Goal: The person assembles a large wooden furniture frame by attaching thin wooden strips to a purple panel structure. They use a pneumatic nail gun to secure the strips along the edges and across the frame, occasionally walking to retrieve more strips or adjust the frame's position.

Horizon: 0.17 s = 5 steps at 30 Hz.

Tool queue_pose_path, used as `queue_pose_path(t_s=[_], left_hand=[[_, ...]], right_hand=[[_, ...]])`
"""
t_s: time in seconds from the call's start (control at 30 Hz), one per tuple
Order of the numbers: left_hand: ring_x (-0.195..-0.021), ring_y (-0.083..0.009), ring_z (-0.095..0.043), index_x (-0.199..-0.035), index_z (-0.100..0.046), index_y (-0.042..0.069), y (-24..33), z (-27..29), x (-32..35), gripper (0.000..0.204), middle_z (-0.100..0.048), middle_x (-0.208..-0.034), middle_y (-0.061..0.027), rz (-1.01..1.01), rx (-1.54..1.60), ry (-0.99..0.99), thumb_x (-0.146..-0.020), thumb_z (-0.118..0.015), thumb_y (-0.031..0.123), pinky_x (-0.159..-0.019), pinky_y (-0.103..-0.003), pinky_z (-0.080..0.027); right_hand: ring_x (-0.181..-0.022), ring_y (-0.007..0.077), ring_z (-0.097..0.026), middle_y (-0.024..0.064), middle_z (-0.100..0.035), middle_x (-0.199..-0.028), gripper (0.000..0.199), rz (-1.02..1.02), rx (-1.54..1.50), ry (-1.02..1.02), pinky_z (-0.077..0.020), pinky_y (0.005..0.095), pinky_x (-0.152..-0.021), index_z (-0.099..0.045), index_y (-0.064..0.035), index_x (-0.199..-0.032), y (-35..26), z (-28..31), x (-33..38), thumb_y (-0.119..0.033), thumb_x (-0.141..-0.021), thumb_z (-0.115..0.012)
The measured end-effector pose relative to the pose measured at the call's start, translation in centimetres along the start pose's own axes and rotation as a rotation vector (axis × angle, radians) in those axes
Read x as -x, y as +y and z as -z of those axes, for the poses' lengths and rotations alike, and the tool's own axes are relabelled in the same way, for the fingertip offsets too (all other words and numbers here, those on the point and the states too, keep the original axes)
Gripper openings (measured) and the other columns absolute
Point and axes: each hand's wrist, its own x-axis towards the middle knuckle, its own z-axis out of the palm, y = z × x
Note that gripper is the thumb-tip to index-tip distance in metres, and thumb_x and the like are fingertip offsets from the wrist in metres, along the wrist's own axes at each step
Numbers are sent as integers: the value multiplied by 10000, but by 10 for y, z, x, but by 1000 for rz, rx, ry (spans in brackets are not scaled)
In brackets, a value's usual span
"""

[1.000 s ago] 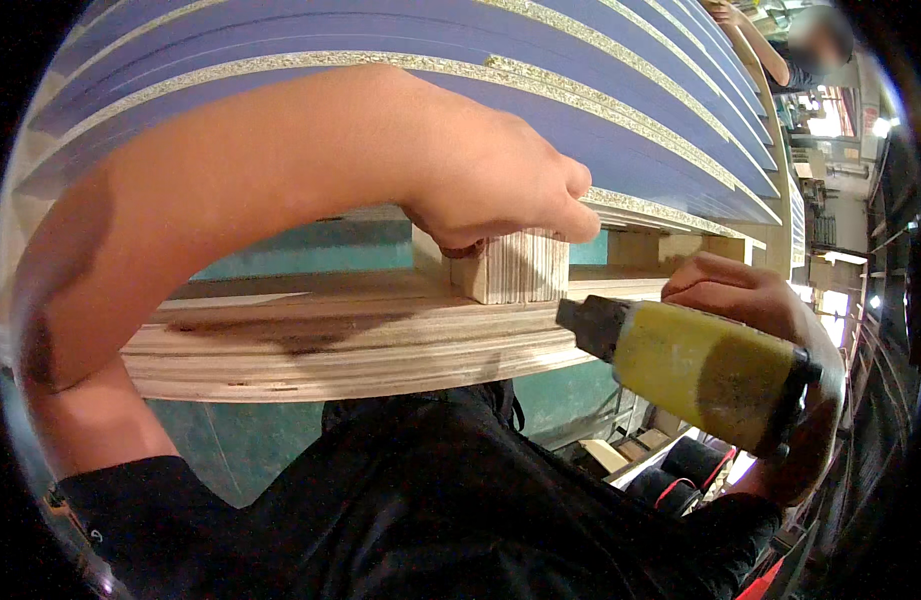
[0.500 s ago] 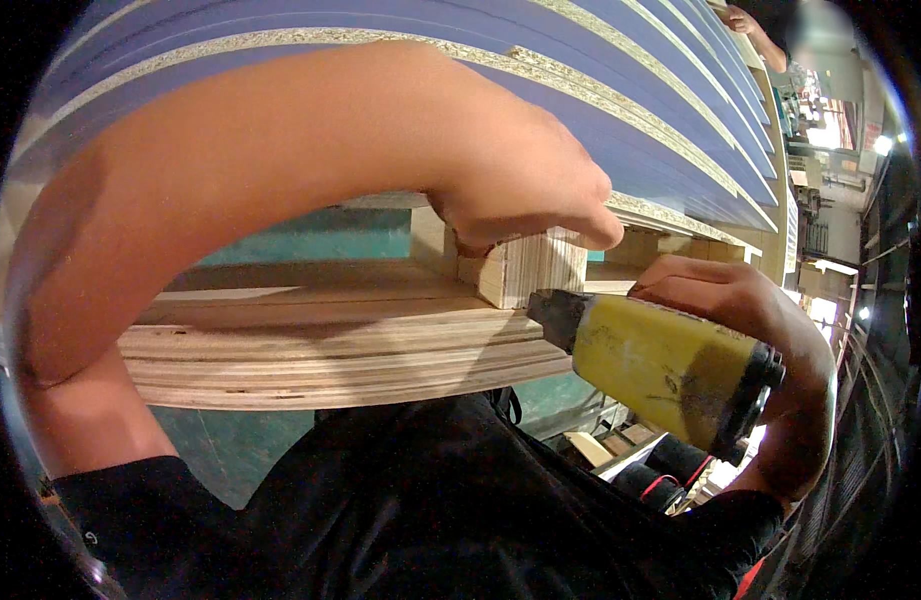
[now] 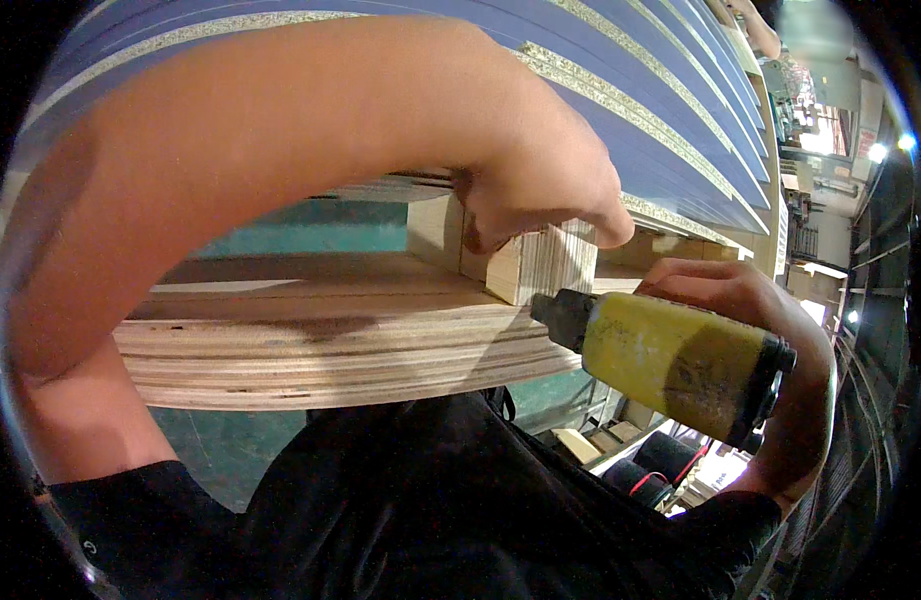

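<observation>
My left hand (image 3: 550, 185) reaches across from the left and grips a small plywood block (image 3: 540, 272) from above, its fingers bent round the top. The block stands on a long layered plywood rail (image 3: 330, 355), beside a second pale wood piece (image 3: 435, 235). In my right hand (image 3: 725, 290) is a worn yellow nail gun (image 3: 670, 350) with a dark nose and end cap. The nose is at the block's lower right corner, by the rail's edge; whether it touches I cannot tell. The gun's body hides part of my right fingers.
Blue-faced chipboard panels (image 3: 670, 120) stand in a row beyond the rail. A green surface (image 3: 310, 228) shows through the gap and below the rail. Lower right are dark rolls (image 3: 670, 455) and wood offcuts (image 3: 580, 445). Another person's arm (image 3: 760, 30) is at the far right.
The nail gun has shifted slightly right, its nose still by the block's lower corner. My left hand has moved a little right with the block in its grip.
</observation>
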Motion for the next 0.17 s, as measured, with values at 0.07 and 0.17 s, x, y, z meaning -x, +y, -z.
queue_pose_path(t_s=[0.07,0.17], left_hand=[[-1043,-420,-657,-1077,-571,93,8,-4,12,509,-639,-1068,-154,81,-6,12,-642,-828,29,-840,-485,-547],[-1037,-420,-658,-1077,-574,94,-2,3,-5,524,-641,-1055,-155,5,-5,-28,-627,-834,24,-832,-490,-546]], right_hand=[[-1161,352,-660,208,-679,-1227,564,80,-173,49,-501,412,-1013,-667,6,-1207,-8,5,-5,-263,-742,-839],[-1183,338,-657,209,-679,-1238,579,-255,-68,-12,-493,421,-1026,-659,16,-1235,-33,10,-3,-236,-755,-861]])
